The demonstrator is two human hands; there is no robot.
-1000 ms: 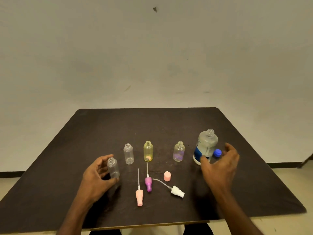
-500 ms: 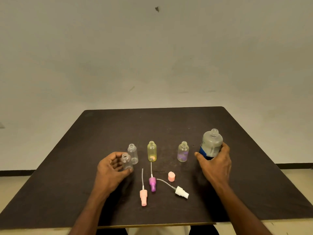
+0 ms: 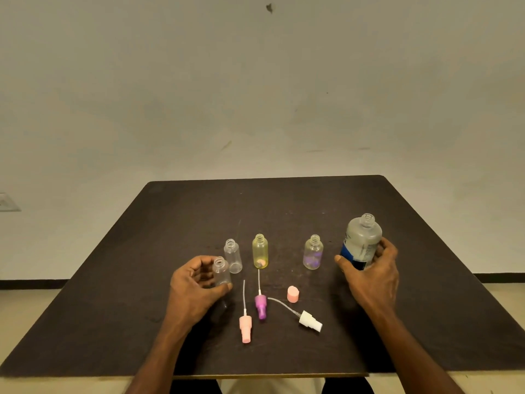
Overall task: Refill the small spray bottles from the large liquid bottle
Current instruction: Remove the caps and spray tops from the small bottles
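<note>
My right hand (image 3: 372, 277) grips the large uncapped liquid bottle (image 3: 362, 240), clear with a blue label, lifted slightly and tilted at the table's right. My left hand (image 3: 196, 285) holds a small clear open bottle (image 3: 221, 271) upright between thumb and fingers. Behind it stands another clear small bottle (image 3: 233, 255). A yellow small bottle (image 3: 260, 251) and a clear one with purple residue (image 3: 313, 252) stand open in the same row.
On the dark table (image 3: 284, 200) lie a pink spray head (image 3: 245, 327), a purple spray head (image 3: 260, 305), a white spray head (image 3: 309, 321) and a small pink cap (image 3: 293, 294), all in front of the bottles. A plain wall is behind.
My right hand closed around the large bottle and raised it a little. My left hand brought the small clear bottle rightward, closer to the row.
</note>
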